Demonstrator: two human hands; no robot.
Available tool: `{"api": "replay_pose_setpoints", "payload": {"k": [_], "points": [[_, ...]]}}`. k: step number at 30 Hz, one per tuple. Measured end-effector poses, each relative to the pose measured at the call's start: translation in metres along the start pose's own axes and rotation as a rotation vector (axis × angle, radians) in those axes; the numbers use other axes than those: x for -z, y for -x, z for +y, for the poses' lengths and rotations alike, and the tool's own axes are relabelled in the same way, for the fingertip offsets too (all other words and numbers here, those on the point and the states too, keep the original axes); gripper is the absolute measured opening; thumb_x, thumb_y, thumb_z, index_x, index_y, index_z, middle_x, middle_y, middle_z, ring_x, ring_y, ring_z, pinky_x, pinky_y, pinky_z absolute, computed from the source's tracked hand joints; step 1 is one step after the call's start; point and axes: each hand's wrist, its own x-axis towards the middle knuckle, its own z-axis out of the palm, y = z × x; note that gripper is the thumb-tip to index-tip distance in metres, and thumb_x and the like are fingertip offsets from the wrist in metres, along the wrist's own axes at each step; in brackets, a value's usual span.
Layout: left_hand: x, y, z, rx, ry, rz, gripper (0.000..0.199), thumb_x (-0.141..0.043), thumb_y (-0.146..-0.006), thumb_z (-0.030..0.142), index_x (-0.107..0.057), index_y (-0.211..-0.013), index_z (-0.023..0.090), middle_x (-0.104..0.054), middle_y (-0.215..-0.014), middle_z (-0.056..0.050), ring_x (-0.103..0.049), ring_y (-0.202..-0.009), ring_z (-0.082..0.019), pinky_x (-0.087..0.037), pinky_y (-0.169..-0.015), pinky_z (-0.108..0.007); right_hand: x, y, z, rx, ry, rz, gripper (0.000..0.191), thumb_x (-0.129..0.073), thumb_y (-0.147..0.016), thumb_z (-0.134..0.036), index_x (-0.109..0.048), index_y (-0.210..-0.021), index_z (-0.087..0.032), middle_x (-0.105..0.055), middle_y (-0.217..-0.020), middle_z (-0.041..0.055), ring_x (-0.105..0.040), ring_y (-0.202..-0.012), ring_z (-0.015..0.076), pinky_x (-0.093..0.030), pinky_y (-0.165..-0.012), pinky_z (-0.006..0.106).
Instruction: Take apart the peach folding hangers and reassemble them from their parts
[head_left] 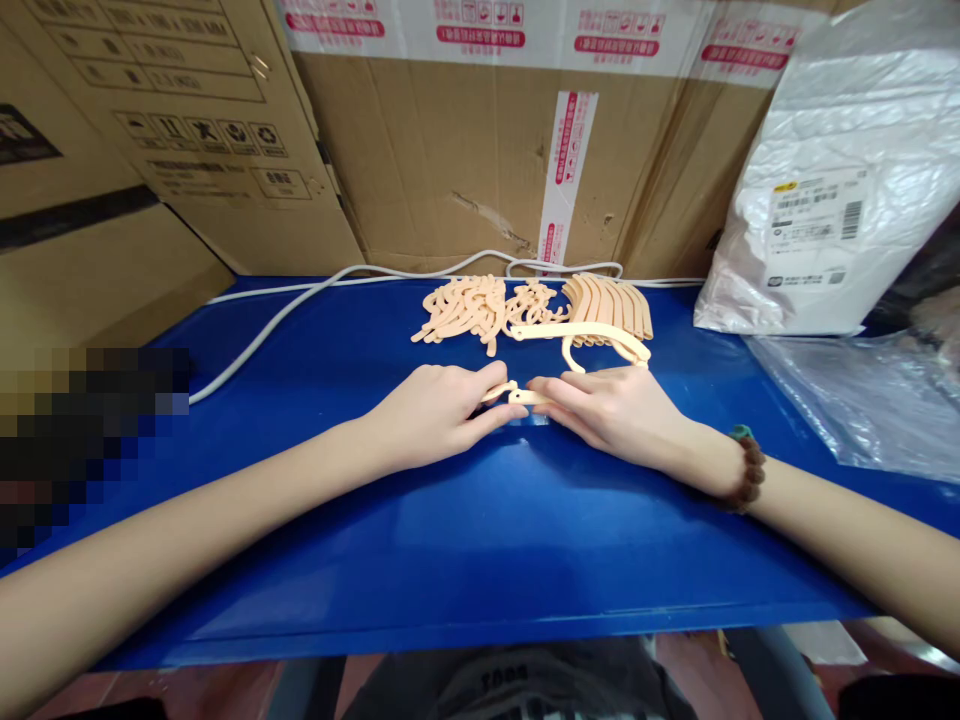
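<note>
My left hand [450,412] pinches a small cream hook piece [498,391] between thumb and fingers. Close to its right, my right hand [611,412] grips a cream bar piece [529,397] with a hole at its end. The two pieces nearly meet; whether they touch I cannot tell. Just behind my right hand lies a longer cream arm [577,329] with curved parts below it. Further back are a pile of curved pieces [469,307], a heap of small hooks [534,304] and a row of long curved pieces [609,303].
The blue table [465,550] has its front edge near my body. Cardboard boxes [450,150] stand along the back, with a white cable [281,318] before them. At the right are a white plastic package [817,200] and a clear bag [862,395].
</note>
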Motion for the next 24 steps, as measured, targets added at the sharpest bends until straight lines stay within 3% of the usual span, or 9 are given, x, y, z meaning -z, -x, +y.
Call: {"api": "replay_pose_setpoints", "payload": {"k": [24], "points": [[-0.0020,-0.0002,0.0005,0.016,-0.065,-0.022,0.038,-0.036,-0.103,0.054,-0.044,-0.084,0.023,-0.069,-0.074,-0.003,-0.067,-0.066,-0.023,-0.029,-0.054,-0.028,-0.0008,0.0005,0.0019,0.013,0.009,-0.009,0.045,-0.031,-0.110,-0.041,-0.069,-0.110,-0.017,-0.075,-0.083,0.0029,-0.065,-0.063,0.0120,-0.027,-0.053,0.028]]}}
